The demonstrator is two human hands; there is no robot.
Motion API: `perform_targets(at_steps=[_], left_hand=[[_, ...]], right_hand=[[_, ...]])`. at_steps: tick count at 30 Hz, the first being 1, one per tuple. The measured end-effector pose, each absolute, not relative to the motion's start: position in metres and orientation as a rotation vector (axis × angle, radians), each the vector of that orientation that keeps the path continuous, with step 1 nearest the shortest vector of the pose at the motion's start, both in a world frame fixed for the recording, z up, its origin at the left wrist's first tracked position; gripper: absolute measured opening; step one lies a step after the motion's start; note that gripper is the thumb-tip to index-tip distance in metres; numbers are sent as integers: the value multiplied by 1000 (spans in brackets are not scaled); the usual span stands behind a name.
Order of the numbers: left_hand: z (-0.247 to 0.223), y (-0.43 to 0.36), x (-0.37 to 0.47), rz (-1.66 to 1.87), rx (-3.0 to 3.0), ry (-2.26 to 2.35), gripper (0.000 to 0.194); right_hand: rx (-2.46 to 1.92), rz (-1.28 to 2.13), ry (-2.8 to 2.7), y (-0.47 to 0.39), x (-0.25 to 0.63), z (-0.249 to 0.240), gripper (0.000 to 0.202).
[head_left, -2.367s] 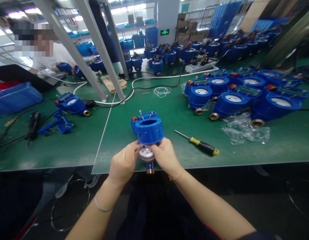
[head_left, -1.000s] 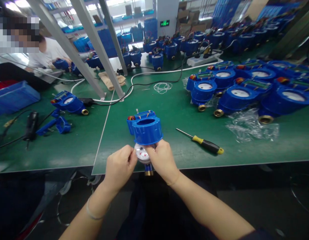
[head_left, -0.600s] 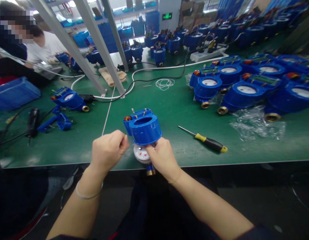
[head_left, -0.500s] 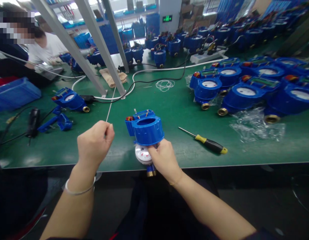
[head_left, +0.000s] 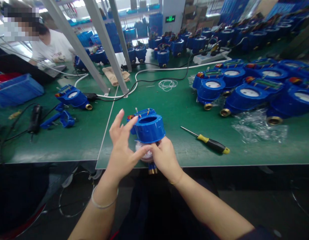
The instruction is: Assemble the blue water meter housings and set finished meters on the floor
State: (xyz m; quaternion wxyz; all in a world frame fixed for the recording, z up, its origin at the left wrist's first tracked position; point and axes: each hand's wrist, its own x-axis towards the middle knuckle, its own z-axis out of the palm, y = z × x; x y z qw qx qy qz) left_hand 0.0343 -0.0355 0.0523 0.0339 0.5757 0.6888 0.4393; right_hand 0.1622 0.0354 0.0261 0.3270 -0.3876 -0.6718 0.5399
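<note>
At far left, a blue bin [head_left: 21, 90] is holding something red [head_left: 6, 81]. The left hand [head_left: 121, 150] is standing wide open, gripping nothing, its thumb crossing over the dial meter [head_left: 147, 157]; contact cannot be told. The dial meter is lying just right of that palm, its brass-ended pipe [head_left: 152, 169] pointing off the near edge of the counter [head_left: 184, 113]. Just beyond it, the blue housing [head_left: 150, 131] is tilting, round opening upward. The right hand [head_left: 166, 156], nearer, is clasping the meter's right side, fingertips hidden. Further right, a screwdriver [head_left: 209, 144] is lying slantwise.
</note>
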Motion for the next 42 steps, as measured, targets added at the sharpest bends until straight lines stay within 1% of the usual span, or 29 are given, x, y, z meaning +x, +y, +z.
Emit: perform_targets(at_steps=[2,3,5,7,9,12,15,17,18,19,20,22,24,25,26,27,28,29,32,33,35,37,39,40,41,42], left_hand=[[69,-23,30,1201,1848,2034,50],[74,-18,27,1195,1812,1981,40],[80,-14,23,1250,1684,1885,32],[81,-14,20,1303,1587,1829,30],[80,-16,19,1336,1537,1787,30],[75,-18,20,1404,1443,1709,29],[68,-21,22,1479,1338,1656,30],[63,-23,22,1517,1274,1643,30],[61,-25,21,1530,1248,1636,30],[60,-26,21,1535,1230,1629,30],[60,-28,20,1532,1223,1624,30],[62,-30,19,1502,1240,1618,31],[65,-33,18,1447,1295,1611,31],[67,-34,17,1408,1335,1607,30],[69,-35,17,1364,1389,1601,29],[70,-36,17,1312,1457,1597,27],[71,-37,17,1253,1534,1596,26],[72,-39,18,1187,1618,1597,25],[71,-45,21,969,1848,1633,27],[70,-48,23,920,1902,1656,29],[64,-53,25,863,1981,1697,34],[54,-58,29,866,2018,1722,36],[41,-62,35,981,1990,1760,42],[34,-64,40,1099,1953,1795,51],[26,-66,45,1235,1899,1847,64],[20,-66,52,1356,1834,1916,77]], right_hand=[[-960,1518,-1700,35,163,27,19],[-933,1544,-1667,35,164,28,19],[-908,1530,-1614,36,167,28,16],[-918,1505,-1576,38,171,28,13],[-976,1531,-1506,43,174,26,17],[-1088,1705,-1183,51,175,22,18],[-1139,1967,-827,58,173,19,15],[-1120,2070,-735,63,176,18,15],[-1094,2054,-736,67,180,17,17],[-1066,1969,-763,74,189,17,18],[-1048,1792,-814,84,201,17,20],[-1052,1206,-958,109,240,16,22],[-1134,409,-1110,139,292,12,22],[-1205,141,-1244,153,319,8,21],[-1304,-17,-1370,165,345,2,19],[-1451,-47,-1509,175,369,-7,15],[-1628,-24,-1572,181,389,-16,10],[-1711,27,-1612,185,405,-27,9],[-1841,206,-1723,185,430,-53,14],[-1819,199,-1756,183,431,-57,18],[-1659,55,-1789,177,424,-54,27],[-1419,-167,-1737,165,406,-38,37],[-1184,-261,-1643,144,377,-14,41],[-1093,-224,-1601,131,359,-2,39],[-1019,-81,-1567,115,339,8,38],[-969,156,-1560,100,319,17,38]])
